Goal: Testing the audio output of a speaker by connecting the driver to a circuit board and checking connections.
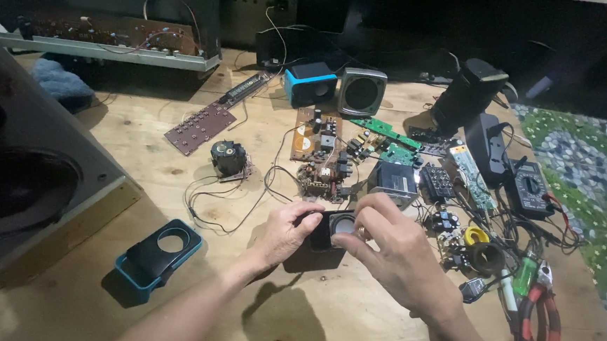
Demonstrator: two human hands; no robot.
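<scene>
Both hands are on the small black speaker box point(330, 231) near the middle of the worktop point(176, 150): left hand point(282, 229) gripping its side, right hand point(385, 246) pinching at the round driver. Just behind the box sits a brown circuit board point(318, 152) trailing loose wires, so a slip could easily yank those. Further back behind it, a blue speaker point(311, 83).

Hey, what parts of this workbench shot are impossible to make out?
Head view only:
- Small black speaker unit: sides covered by left hand and right hand.
- Large speaker cabinet: cut off by the left edge, in shadow.
- Red-handled pliers: cut off by the bottom edge.
- Back of the bench: too dark.
</scene>
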